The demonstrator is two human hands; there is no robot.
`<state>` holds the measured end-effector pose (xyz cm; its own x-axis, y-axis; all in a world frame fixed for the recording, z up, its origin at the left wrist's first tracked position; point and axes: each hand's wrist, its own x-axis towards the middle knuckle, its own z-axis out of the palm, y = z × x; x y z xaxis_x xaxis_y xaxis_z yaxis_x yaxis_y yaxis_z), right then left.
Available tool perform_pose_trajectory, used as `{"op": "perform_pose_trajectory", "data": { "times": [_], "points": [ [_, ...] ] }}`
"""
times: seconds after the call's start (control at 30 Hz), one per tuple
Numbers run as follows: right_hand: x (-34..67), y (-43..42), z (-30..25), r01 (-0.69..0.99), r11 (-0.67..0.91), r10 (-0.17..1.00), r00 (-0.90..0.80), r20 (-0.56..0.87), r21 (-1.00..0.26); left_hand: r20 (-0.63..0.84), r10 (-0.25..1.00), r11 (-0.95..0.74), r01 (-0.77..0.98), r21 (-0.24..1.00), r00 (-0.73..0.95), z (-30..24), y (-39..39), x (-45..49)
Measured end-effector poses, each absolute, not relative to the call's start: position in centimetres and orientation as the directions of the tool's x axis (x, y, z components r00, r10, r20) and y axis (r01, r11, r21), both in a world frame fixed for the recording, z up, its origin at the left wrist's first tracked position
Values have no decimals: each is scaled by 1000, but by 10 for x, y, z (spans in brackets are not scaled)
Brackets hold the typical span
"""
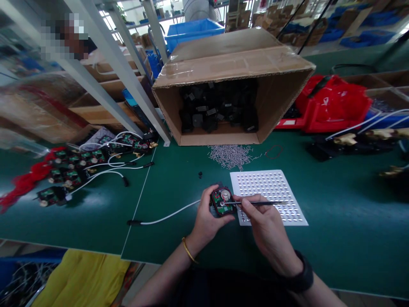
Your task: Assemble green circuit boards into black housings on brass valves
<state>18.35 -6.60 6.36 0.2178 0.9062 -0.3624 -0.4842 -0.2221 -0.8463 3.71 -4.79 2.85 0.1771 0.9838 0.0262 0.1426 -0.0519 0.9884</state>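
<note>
Left hand [206, 217] clamped on the small module [223, 201], right hand [266, 224] pinching tweezers [255, 203] lying level, tip pointing left onto it, white tray [287, 204] just right

Head view: worn on my head, looking forward and down over my worktop [166, 187].
Nearness: close above the worktop's near edge.
Far end: cardboard box [230, 64], shelving behind.

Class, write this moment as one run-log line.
left hand: holds small black module with green circuit board | right hand: thin dark tweezers on module | white dimpled tray beside
</note>
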Motion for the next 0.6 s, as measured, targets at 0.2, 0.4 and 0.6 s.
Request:
{"op": "perform_pose_trajectory", "data": {
  "times": [0.2,0.4,0.6],
  "points": [
    [178,-67,61,-492,-191,904,248,-347,-849,19,985,-42,135,990,169,29,-48,38],
    [177,-68,59,-444,-163,921,253,-298,-881,15,987,-37,133,990,162,28,-49,38],
    [177,-68,61,-397,-168,928,246,-280,-902,8,988,-30,145,989,154,29,-49,38]
  ]
}}
